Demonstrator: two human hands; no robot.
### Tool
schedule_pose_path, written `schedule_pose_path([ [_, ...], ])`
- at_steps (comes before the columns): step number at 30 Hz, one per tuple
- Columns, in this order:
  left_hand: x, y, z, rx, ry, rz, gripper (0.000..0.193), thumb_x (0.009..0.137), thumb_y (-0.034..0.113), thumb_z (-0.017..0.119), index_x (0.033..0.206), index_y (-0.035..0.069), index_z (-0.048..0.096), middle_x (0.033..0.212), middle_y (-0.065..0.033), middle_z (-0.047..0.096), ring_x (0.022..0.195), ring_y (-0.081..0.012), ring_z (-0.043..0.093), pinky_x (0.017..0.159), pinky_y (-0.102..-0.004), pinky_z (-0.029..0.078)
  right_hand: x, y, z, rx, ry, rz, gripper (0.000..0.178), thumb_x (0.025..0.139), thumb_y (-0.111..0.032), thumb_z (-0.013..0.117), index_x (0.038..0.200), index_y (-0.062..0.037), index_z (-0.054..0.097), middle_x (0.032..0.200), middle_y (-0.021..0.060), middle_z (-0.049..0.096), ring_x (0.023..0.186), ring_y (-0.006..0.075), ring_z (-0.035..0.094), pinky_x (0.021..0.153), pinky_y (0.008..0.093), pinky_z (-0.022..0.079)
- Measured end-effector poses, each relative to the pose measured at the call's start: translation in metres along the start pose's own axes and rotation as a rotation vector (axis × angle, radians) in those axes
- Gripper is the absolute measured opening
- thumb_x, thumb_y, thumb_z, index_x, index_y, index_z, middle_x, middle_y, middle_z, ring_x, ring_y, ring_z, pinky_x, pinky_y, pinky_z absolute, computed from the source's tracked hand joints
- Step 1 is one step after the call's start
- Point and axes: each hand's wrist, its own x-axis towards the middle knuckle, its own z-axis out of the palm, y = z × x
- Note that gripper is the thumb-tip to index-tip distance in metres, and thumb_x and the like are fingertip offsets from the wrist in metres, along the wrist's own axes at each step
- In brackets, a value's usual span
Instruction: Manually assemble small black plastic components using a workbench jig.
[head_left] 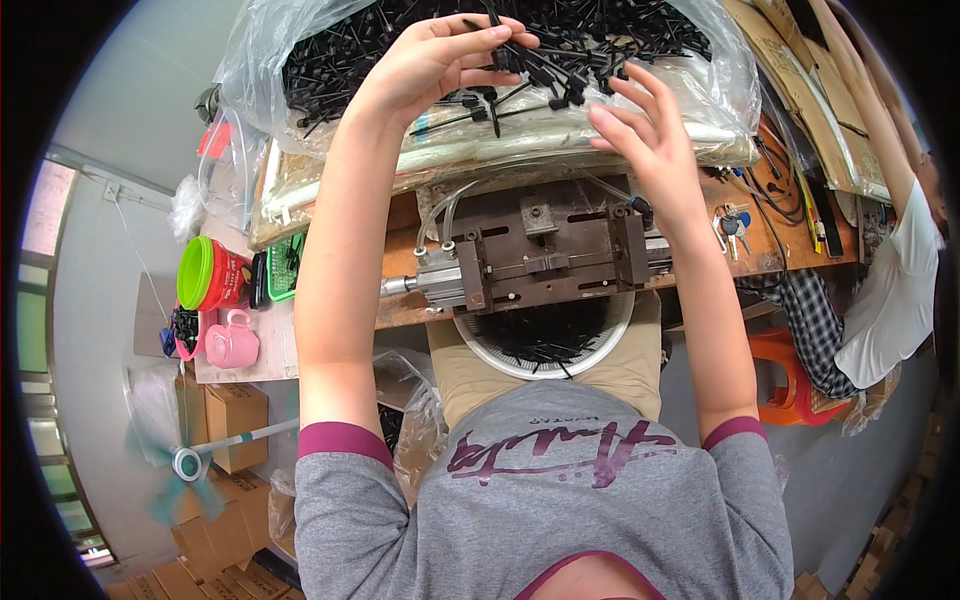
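Head view: I see a bunch of black stemmed parts (545,75) in my left hand (440,62).
It grasps the bunch above a heap of similar parts (350,60) in clear plastic (262,60); my right hand (650,130) looks free, half-spread, just beside the bunch. On the near side of both hands, a dark metal fixture (500,255) sits on the tabletop (770,255), with a white basket (487,357) of dark pieces (535,332) lower down.

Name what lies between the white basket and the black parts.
Head view: dark metal fixture on the workbench, then clear plastic sheeting before the black parts.
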Motion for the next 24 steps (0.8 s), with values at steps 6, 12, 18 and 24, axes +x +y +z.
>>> schedule_pose_path([
  [6, 0.015, -0.019, -0.007, 0.040, -0.057, 0.041, 0.019, 0.098, 0.015, 0.065, 0.109, 0.000, 0.070, 0.114, -0.0147, 0.071, 0.105, -0.0221, 0.069, 0.090, -0.0406, 0.062, 0.048, 0.009, 0.015, 0.166, -0.213, 0.070, 0.051, 0.093, -0.015, 0.073, 0.138, -0.0008, 0.053, 0.117, 0.0142, 0.067, 0.099, 0.0203, 0.070, 0.081, 0.0303, 0.059],
  [12, 0.036, -0.039, -0.015, 0.154, 0.244, 0.070, 0.023, 0.100, 0.020, 0.064, 0.110, 0.000, 0.068, 0.115, -0.0137, 0.071, 0.100, -0.0201, 0.070, 0.086, -0.0374, 0.064, 0.082, 0.039, 0.019, 0.087, -0.093, -0.006, 0.023, 0.085, -0.007, 0.076, 0.107, -0.0023, 0.075, 0.089, 0.0077, 0.075, 0.083, 0.0170, 0.073, 0.072, 0.0273, 0.058],
  [18, 0.023, -0.027, -0.019, 0.128, 0.300, 0.169, 0.024, 0.103, 0.021, 0.059, 0.111, -0.001, 0.065, 0.107, -0.0146, 0.073, 0.101, -0.0212, 0.071, 0.085, -0.0382, 0.064, 0.078, 0.052, -0.002, -0.858, 0.069, -0.553, 0.034, 0.083, -0.021, 0.077, 0.115, -0.0105, 0.073, 0.102, 0.0082, 0.074, 0.091, 0.0300, 0.070, 0.082, 0.0422, 0.054],
  [24, -0.051, -0.006, 0.024, -0.090, 0.155, 0.075, 0.025, 0.103, 0.021, 0.058, 0.119, 0.003, 0.063, 0.110, -0.0101, 0.070, 0.101, -0.0191, 0.069, 0.084, -0.0368, 0.060, 0.004, -0.021, 0.015, -0.353, -0.196, -0.543, 0.043, 0.079, -0.011, 0.079, 0.121, -0.0112, 0.070, 0.108, 0.0083, 0.070, 0.092, 0.0228, 0.070, 0.082, 0.0358, 0.055],
])
